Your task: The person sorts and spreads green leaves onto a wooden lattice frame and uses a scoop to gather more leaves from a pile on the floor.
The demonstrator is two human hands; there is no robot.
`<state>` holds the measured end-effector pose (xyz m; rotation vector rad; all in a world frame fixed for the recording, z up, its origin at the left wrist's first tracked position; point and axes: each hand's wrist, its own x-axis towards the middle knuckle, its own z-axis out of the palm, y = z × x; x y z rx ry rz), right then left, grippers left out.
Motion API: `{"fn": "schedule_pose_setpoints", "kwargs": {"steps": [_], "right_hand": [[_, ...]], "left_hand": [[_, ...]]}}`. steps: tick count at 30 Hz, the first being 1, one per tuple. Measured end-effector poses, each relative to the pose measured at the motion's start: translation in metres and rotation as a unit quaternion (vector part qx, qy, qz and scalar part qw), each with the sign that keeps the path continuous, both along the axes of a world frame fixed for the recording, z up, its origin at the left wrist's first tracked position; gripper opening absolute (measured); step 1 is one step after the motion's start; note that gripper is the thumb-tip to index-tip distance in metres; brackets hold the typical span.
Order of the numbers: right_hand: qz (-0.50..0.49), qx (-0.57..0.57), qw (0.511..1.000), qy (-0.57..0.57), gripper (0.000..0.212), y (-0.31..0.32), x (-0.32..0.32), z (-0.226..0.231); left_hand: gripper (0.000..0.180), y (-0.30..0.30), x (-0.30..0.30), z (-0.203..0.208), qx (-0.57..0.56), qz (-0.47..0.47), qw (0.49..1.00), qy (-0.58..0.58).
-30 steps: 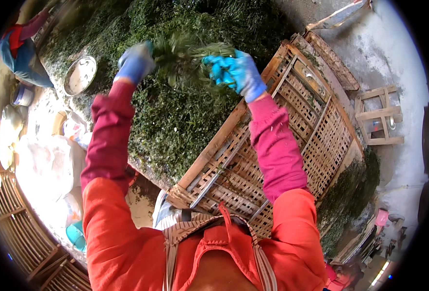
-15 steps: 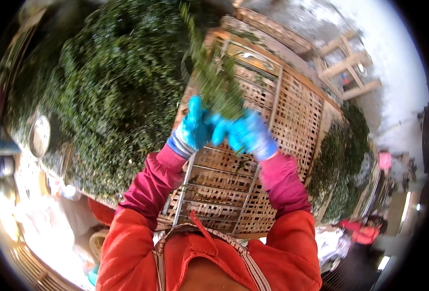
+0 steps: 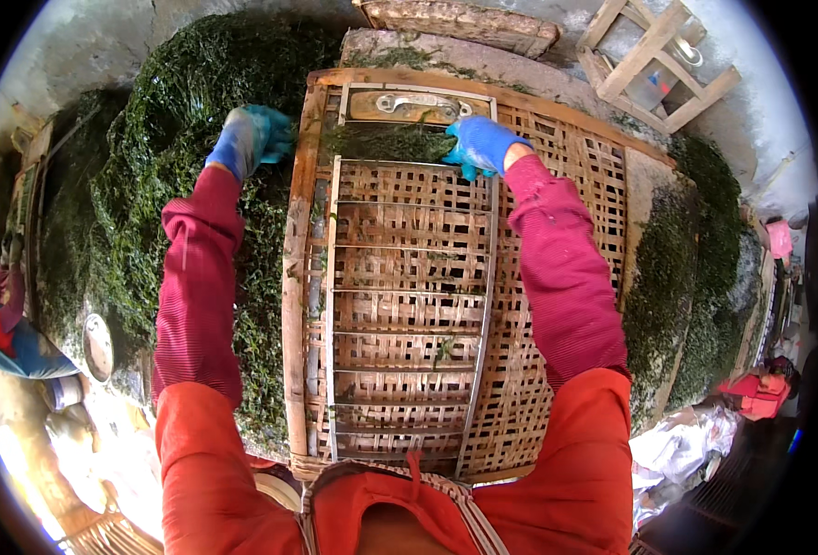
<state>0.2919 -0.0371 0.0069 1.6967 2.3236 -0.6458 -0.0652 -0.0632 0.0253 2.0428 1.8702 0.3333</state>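
My left hand (image 3: 253,139), in a blue and teal glove, hovers at the right edge of a big heap of dark green stringy seaweed (image 3: 164,157). Its fingers point right, loosely bent, with nothing visible in them. My right hand (image 3: 476,146), gloved alike, has its fingers apart at the right end of a thin layer of seaweed (image 3: 386,143). That layer fills the far slot of a ladder-like metal frame (image 3: 409,290). Below it the other slots show only stray bits. The frame lies on a woven bamboo mat (image 3: 557,203) with a wooden border.
Just beyond the layer, a metal handle (image 3: 423,104) sits on a wooden piece. More seaweed (image 3: 695,268) lies to the right. A wooden stool (image 3: 654,65) stands at the far right, a white round container (image 3: 97,347) at left. Two other people (image 3: 11,324) are at the sides.
The seaweed clump held up between both hands is now down in the frame's far slot. My hands have parted, the left moving toward the heap, and the view has turned.
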Motion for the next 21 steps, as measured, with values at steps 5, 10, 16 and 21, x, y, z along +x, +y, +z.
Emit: {"fn": "schedule_pose_setpoints", "kwargs": {"steps": [5, 10, 16, 21], "right_hand": [[-0.004, -0.095, 0.995, 0.027, 0.06, 0.004, 0.002, 0.009], [-0.22, -0.118, 0.891, 0.38, 0.051, -0.018, 0.136, 0.029], [-0.015, 0.368, 0.928, 0.052, 0.046, -0.03, 0.094, 0.002], [0.18, 0.285, 0.928, 0.157, 0.044, -0.062, -0.001, -0.051]], "left_hand": [[0.068, -0.014, 0.088, -0.021, 0.148, 0.097, 0.957, -0.232], [0.07, 0.004, 0.125, -0.054, 0.111, -0.05, 0.983, 0.14], [0.05, -0.039, 0.129, -0.052, 0.178, -0.169, 0.964, 0.106], [0.043, -0.082, 0.145, -0.067, 0.31, -0.13, 0.942, -0.001]]}}
